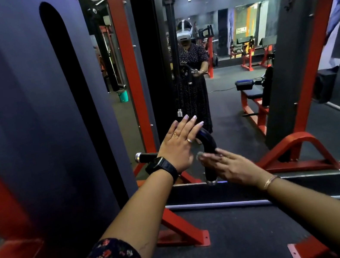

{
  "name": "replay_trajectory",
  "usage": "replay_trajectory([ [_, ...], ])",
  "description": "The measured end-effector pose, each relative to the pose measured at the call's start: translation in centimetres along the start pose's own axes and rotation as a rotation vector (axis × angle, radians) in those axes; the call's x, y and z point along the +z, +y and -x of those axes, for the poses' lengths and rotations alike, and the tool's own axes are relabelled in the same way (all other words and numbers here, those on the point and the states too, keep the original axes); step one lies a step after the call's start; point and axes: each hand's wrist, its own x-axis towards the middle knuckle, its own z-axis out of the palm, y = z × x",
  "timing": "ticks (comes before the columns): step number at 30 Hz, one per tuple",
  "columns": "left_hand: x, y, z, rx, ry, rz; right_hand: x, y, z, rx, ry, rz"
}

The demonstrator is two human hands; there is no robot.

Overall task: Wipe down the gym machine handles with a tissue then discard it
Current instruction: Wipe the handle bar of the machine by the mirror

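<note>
A black curved machine handle (209,142) with silver end caps hangs in front of a mirror. My left hand (180,147) lies over its left part with fingers straight and spread, covering the bar there. My right hand (230,165) reaches to the handle's lower bend, fingers extended and blurred. A small pale grey tissue (200,155) shows at my right fingertips against the handle; whether the fingers pinch it or only press it is unclear. The handle's left end (141,157) sticks out past my left wrist.
A dark grey weight-stack cover (35,107) stands at the left. Red frame posts (130,67) and red floor braces (182,229) surround the handle. The mirror (232,61) reflects benches and a person. A green bucket (123,96) stands far back on the left.
</note>
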Motion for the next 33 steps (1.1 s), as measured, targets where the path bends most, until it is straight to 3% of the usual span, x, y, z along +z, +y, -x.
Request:
replay_trajectory([
  [4, 0.0, 0.5, 0.1, -0.035, 0.008, 0.017, -0.9, -0.3, -1.0, 0.122, 0.031, -0.048],
  [10, 0.1, 0.6, 0.3, -0.052, 0.000, 0.003, 0.1, -5.4, 2.4, -0.047, -0.319, -0.146],
  [14, -0.1, 0.7, 0.3, -0.049, -0.005, 0.028, -0.7, -1.9, 1.9, -0.120, -0.174, -0.088],
  [18, 0.0, 0.8, 0.2, -0.045, 0.029, 0.104, -2.5, 1.6, -0.8, 0.018, -0.011, -0.001],
  [21, -0.2, 1.0, 0.2, -0.052, 0.019, 0.105, -1.8, 0.6, -1.0, 0.124, -0.018, -0.032],
  [26, -0.6, 1.0, 0.3, -0.062, -0.030, 0.075, 0.0, -6.4, 3.0, 0.143, -0.229, -0.205],
  [27, -0.6, 1.0, 0.3, -0.062, -0.024, 0.072, 0.0, -7.7, 3.7, 0.217, -0.221, -0.249],
  [29, -0.3, 1.1, 0.3, -0.068, -0.009, 0.063, -1.4, -10.7, 4.1, 0.630, -0.168, -0.546],
  [33, 0.3, 1.4, 0.1, -0.088, 0.031, 0.062, -3.7, -10.8, 0.8, 1.963, 0.037, -1.315],
])
